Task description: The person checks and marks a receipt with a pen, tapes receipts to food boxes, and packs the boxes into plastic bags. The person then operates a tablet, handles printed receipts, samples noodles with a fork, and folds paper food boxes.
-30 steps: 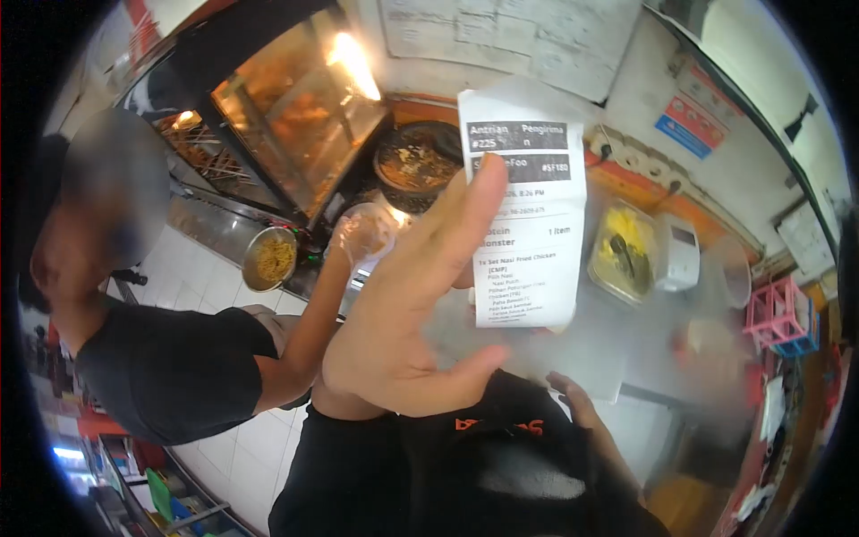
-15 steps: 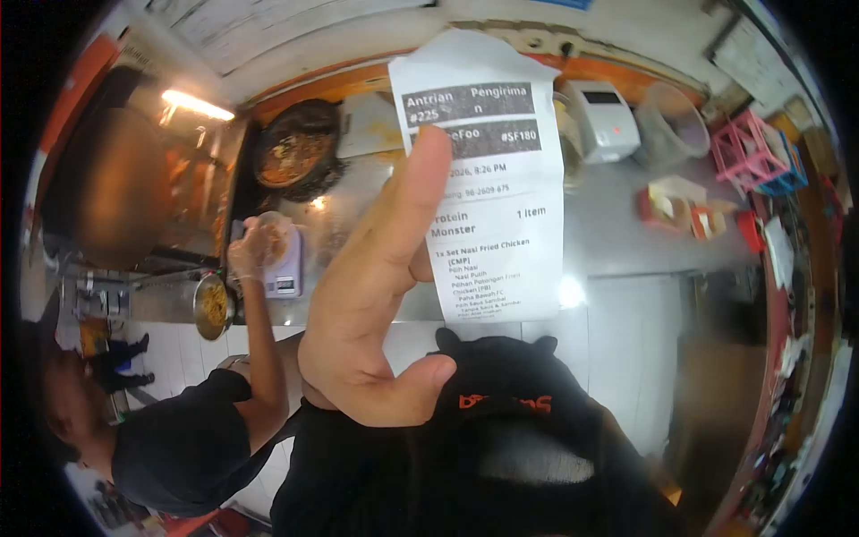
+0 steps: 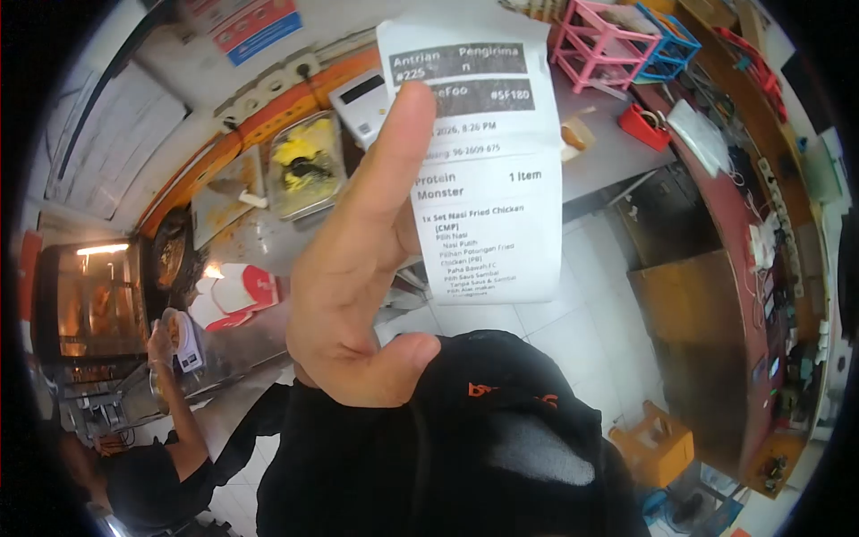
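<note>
A long white printed receipt (image 3: 492, 179) stands up in front of my chest, its text facing me. My left hand (image 3: 349, 295) grips its left edge, with the index finger laid over the front of the paper and the other fingers hidden behind it. The thumb sticks out below, apart from the paper. Part of the receipt's heading is covered by my fingertip. My right hand is not visible.
At left, a co-worker's gloved hand (image 3: 163, 338) is at a digital scale (image 3: 185, 345). Red-and-white cartons (image 3: 237, 295), a food tray (image 3: 306, 170) and a pink rack (image 3: 601, 45) stand on the counter. A yellow stool (image 3: 653, 445) is on the floor at right.
My view has swung to the right, so the co-worker now sits farther left and the tray, cartons and stool have come into sight. My left hand keeps the same grip on the receipt.
</note>
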Available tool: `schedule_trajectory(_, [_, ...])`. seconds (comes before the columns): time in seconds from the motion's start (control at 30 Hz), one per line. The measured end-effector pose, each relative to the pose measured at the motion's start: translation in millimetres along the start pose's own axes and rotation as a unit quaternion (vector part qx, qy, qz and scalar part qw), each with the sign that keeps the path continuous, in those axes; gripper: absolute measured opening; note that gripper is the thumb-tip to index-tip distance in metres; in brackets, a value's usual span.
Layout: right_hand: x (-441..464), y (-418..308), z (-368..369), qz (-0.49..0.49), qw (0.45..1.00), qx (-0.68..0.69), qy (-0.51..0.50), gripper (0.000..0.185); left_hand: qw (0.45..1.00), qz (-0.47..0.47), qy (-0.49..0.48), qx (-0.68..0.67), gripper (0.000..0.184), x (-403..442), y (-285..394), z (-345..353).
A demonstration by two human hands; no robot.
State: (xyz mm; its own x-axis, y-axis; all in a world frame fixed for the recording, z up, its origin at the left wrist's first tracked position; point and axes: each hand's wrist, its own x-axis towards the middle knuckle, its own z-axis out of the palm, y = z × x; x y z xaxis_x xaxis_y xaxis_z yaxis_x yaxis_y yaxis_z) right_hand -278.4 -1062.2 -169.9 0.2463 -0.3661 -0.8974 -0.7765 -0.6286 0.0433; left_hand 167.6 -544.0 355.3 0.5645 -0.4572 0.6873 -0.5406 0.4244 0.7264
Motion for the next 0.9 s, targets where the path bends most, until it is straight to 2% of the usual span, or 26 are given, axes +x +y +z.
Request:
schedule_trajectory(0.07, [41.0,7.2,-47.1,-0.062,0.994,-0.046,0.072,0.056,0.998,-0.007,-0.045,0.049,0.097,26.4,-17.0,21.3])
schedule_trajectory(0.1, [49.6,-12.7,-83.0,-0.117,0.98,-0.046,0.156,0.056,0.996,-0.009,-0.059,0.066,0.096,35.4,-26.4,32.2])
schedule_trajectory(0.13, [57.7,-37.5,-123.0,-0.176,0.949,-0.017,0.261,0.054,0.999,-0.009,-0.048,0.004,0.092,39.0,-35.0,43.3])
schedule_trajectory(0.17, [27.5,-92.4,-183.8,-0.19,0.929,-0.019,0.316,0.052,0.999,-0.011,-0.039,-0.025,0.09,46.8,-45.5,51.2])
schedule_trajectory(0.2, [21.1,-138.9,-238.3,-0.242,0.91,0.111,0.317,0.049,0.998,-0.012,-0.03,-0.054,0.088,54.5,-56.1,59.0])
schedule_trajectory(0.3, [7.8,-274.8,-374.1,-0.346,0.857,0.09,0.37,0.047,0.995,-0.068,0.011,-0.075,0.089,77.9,-84.0,66.3])
schedule_trajectory(0.37, [-22.9,-367.9,-437.9,-0.386,0.851,0.094,0.342,0.042,0.992,-0.074,0.036,-0.092,0.09,93.9,-111.0,61.8])
schedule_trajectory(0.43, [-58.0,-440.3,-471.2,-0.481,0.794,0.075,0.364,0.041,0.996,-0.041,0.02,-0.078,0.091,108.6,-141.6,47.9])
schedule_trajectory(0.53, [-42.5,-510.0,-502.9,-0.52,0.78,0.03,0.347,0.052,0.998,0.013,-0.005,-0.066,0.091,139.9,-179.2,28.7])
schedule_trajectory(0.6, [-51.7,-545.1,-516.7,-0.511,0.763,-0.193,0.347,0.068,0.997,0.035,0.002,-0.07,0.091,160.9,-202.6,20.5])
schedule_trajectory(0.63, [-31.8,-557.7,-518.4,-0.512,0.765,-0.19,0.342,0.068,0.995,0.065,0.042,-0.061,0.096,172.1,-215.3,17.9])
schedule_trajectory(0.7, [8.9,-588.6,-512.1,-0.553,0.67,-0.256,0.424,0.076,0.992,0.085,0.083,-0.043,0.1,188.1,-228.0,16.1])
schedule_trajectory(0.73, [18.8,-603.0,-508.5,-0.562,0.667,-0.258,0.415,0.076,0.99,0.094,0.103,-0.033,0.102,195.7,-233.9,15.6])
schedule_trajectory(0.77, [18.7,-618.9,-499.7,-0.62,0.689,-0.161,0.337,0.073,0.984,0.041,0.171,-0.001,0.103,202.2,-231.8,21.8])
schedule_trajectory(0.83, [10.8,-664.2,-490.6,-0.682,0.692,-0.081,0.22,0.07,0.961,-0.017,0.269,0.055,0.103,214.9,-246.5,23.1])
schedule_trajectory(0.87, [-8.1,-682.9,-487.8,-0.58,0.78,-0.196,0.13,0.066,0.967,0.006,0.244,0.074,0.104,217.3,-254.0,19.0])
schedule_trajectory(0.9, [-15.9,-692.6,-486.6,-0.456,0.833,-0.311,0.039,0.062,0.966,0.015,0.241,0.093,0.104,219.0,-255.8,22.6])
